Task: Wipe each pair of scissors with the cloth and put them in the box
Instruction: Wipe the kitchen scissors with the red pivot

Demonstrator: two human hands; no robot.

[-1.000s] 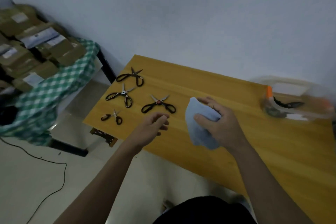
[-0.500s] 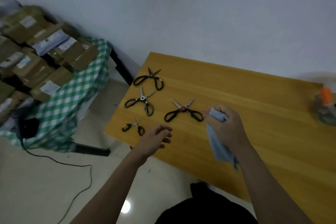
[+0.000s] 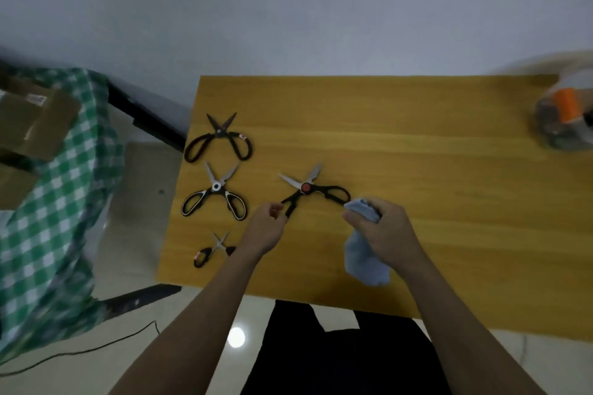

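Several pairs of scissors lie open on the left part of the wooden table (image 3: 417, 144): a black pair (image 3: 219, 138) at the back, a black-and-white pair (image 3: 215, 194) in front of it, a small pair (image 3: 213, 250) near the front edge, and a red-pivot pair (image 3: 309, 191) nearer the middle. My left hand (image 3: 264, 228) has its fingertips curled on the end of the red-pivot pair's left handle. My right hand (image 3: 383, 231) grips a light blue cloth (image 3: 364, 264), just beside that pair's right handle. The clear plastic box (image 3: 564, 119), blurred, stands at the far right with an orange-and-black item inside.
A side table with a green checked cloth (image 3: 54, 208) and cardboard parcels (image 3: 32, 125) stands to the left, across a gap of floor. A black cable (image 3: 80, 353) runs over the floor. A white wall backs the table.
The view has swung so the table sits square. My left hand has moved forward onto the red-pivot scissors' handle. My right hand has bunched the cloth and moved beside the other handle.
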